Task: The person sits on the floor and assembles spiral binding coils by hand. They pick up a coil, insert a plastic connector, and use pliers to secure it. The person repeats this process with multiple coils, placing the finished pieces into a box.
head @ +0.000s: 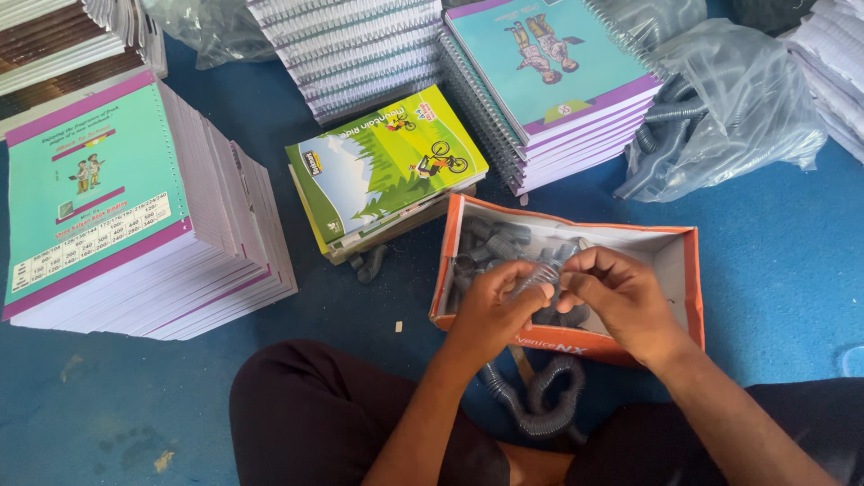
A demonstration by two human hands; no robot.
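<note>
A: Hands first. How many, what state?

B: Two, lower centre of the frame. Left hand [490, 310] pinched narrow on a grey spiral coil [540, 274]; right hand [621, 301] pinched on the same coil from the other end. Both closed on it, fingertips meeting over the box.

A: Box?

B: One orange cardboard box [688, 279], open top, centre right. Coil is held just above its left half. Inside: a heap of grey coils [490, 243], too tangled to count.

A: Any coils outside it?

B: One long coil [544, 400] looped on the floor below the box, between the person's knees. One or two short ones [369, 263] poking out under the green books, hard to tell which.

A: Books?

B: One tall stack with teal and purple covers [99, 198], left side. One small stack with a green cover [387, 166], centre. One spiral-bound teal stack [558, 72], top right of centre. One spiral-bound stack, spines showing [351, 49], top centre. More paper piles at the top left and top right corners, cut off.

A: Bags?

B: One clear plastic bag of coils [729, 112], upper right. Another bag [202, 27] top left of centre, contents unclear.

A: Floor?

B: Blue mat [792, 261].
</note>
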